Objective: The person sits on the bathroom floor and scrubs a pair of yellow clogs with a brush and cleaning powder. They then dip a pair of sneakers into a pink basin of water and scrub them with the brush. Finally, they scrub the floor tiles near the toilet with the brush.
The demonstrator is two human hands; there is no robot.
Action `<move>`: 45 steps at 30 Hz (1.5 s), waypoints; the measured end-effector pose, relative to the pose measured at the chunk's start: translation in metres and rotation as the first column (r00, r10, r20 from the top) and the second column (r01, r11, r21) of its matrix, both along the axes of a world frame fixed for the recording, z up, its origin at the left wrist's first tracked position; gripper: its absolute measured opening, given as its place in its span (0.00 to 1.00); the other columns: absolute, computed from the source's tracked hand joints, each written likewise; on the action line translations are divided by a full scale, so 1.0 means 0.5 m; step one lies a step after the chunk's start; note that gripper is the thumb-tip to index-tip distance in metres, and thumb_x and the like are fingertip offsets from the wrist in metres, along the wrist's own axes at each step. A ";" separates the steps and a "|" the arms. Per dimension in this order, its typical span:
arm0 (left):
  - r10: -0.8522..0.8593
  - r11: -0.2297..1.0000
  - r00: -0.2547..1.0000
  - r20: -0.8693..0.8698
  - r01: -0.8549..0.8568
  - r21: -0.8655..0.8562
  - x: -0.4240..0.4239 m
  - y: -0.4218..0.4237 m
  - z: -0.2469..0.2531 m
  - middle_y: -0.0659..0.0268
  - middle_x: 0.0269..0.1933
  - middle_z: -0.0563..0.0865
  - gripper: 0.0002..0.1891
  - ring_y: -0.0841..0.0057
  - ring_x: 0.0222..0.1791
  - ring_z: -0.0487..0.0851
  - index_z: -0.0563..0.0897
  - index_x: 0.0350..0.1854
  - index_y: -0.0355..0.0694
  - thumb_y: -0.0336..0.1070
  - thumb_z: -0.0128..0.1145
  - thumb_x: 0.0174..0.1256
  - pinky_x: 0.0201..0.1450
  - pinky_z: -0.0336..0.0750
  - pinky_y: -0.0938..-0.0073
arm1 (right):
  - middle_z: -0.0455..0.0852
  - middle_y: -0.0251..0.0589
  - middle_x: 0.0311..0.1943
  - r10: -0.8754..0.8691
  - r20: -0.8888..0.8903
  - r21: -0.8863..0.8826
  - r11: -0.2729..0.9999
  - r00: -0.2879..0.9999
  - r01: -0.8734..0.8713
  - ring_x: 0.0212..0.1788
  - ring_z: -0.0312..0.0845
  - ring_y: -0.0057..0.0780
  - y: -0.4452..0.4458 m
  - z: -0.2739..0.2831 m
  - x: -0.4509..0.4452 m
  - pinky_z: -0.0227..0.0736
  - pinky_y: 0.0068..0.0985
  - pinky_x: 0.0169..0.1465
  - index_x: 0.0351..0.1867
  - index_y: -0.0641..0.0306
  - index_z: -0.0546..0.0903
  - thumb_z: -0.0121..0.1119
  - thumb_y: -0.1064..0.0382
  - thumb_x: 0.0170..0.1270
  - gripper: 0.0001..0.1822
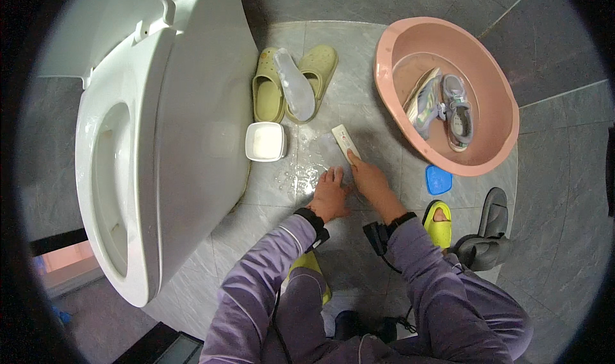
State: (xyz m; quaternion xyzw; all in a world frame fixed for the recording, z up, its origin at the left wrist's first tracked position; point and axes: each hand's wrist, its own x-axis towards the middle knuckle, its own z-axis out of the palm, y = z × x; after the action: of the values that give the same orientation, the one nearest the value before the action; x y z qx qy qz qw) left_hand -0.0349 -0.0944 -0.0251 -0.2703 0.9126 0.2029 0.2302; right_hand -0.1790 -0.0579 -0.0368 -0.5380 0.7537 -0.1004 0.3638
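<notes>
In my right hand (371, 177) is a scrub brush (345, 140) with a long cream-coloured back, its underside turned down to the floor. A pale grey shoe insole (327, 145) lies beneath and beside the brush, mostly covered. My left hand (330, 195) rests palm down near the insole's lower end, fingers and thumb apart; what lies under the palm is hidden. Wet suds (293, 175) cover the tiles to its left. Another insole (296, 90), with a little foam on it, leans across a pair of olive-green clogs (270, 99).
A square white tub (265, 141) with white contents stands beside the toilet (153, 171). At upper right, a pink basin (384, 71) holds shoes (459, 114) in shallow water. Below it lie a blue lid (438, 179) and dark grey slippers (494, 215). Yellow slippers (438, 227) are on my feet.
</notes>
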 end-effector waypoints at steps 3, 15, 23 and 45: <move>0.024 0.999 1.000 0.004 -0.024 -0.021 0.004 0.010 -0.022 0.46 0.70 0.56 0.35 0.48 0.70 0.53 0.73 0.62 0.54 0.56 0.63 0.47 0.70 0.51 0.55 | 0.81 0.63 0.31 0.011 0.035 -0.030 1.000 0.999 -0.010 0.35 0.79 0.56 0.046 -0.001 -0.007 0.73 0.47 0.39 0.67 0.46 0.62 0.44 0.64 0.66 0.27; -0.039 0.998 0.999 -0.034 0.037 -0.055 0.006 0.008 -0.017 0.46 0.70 0.56 0.38 0.48 0.70 0.53 0.71 0.64 0.57 0.58 0.64 0.46 0.70 0.52 0.55 | 0.81 0.61 0.33 0.057 -0.011 -0.029 0.998 0.998 -0.057 0.36 0.80 0.55 -0.021 -0.007 -0.004 0.74 0.46 0.39 0.68 0.42 0.61 0.45 0.62 0.66 0.27; -0.056 0.989 0.996 -0.068 0.047 -0.138 0.037 0.017 -0.047 0.45 0.70 0.54 0.42 0.48 0.71 0.51 0.66 0.67 0.55 0.59 0.63 0.47 0.71 0.50 0.56 | 0.82 0.57 0.33 0.179 -0.098 0.158 0.974 0.979 -0.163 0.38 0.80 0.55 0.177 0.020 -0.003 0.74 0.47 0.37 0.68 0.39 0.60 0.48 0.65 0.63 0.30; -0.051 0.997 0.990 -0.130 0.044 -0.060 0.031 0.007 -0.036 0.46 0.68 0.57 0.38 0.48 0.70 0.52 0.74 0.61 0.48 0.61 0.62 0.45 0.70 0.53 0.56 | 0.82 0.57 0.35 0.235 -0.085 0.003 0.972 0.968 -0.236 0.35 0.81 0.52 -0.052 -0.019 0.041 0.76 0.42 0.36 0.68 0.45 0.61 0.46 0.64 0.65 0.28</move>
State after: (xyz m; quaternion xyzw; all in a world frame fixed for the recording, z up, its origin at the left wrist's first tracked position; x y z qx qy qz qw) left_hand -0.0196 -0.0908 -0.0432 -0.2411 0.9373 0.1888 0.1664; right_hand -0.1585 -0.0839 -0.0465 -0.6287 0.6990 -0.0364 0.3387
